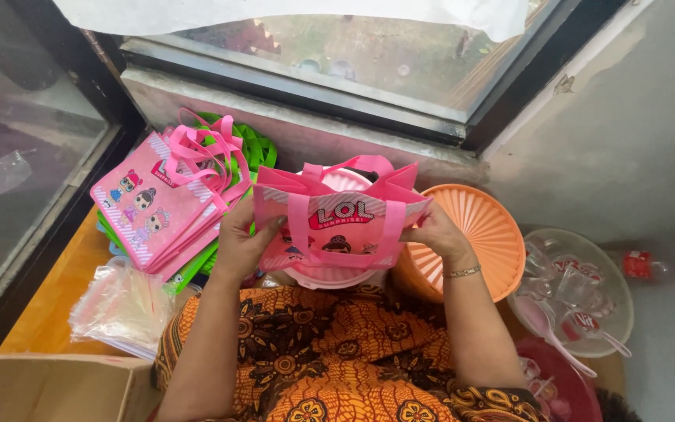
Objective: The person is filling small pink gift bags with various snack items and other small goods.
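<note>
Head view shows a pink gift bag (337,223) held upright over the lap, left hand (242,242) gripping one side, right hand (435,233) pinching the other. Behind it sits a pink bowl (330,275); a stack of bags (162,207) lies left, an orange lid (482,234) right.

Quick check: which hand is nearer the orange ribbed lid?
Right. The right hand grips the pink bag's edge directly beside the orange ribbed lid; the left hand holds the bag's opposite edge, near the stack of pink bags.
</note>
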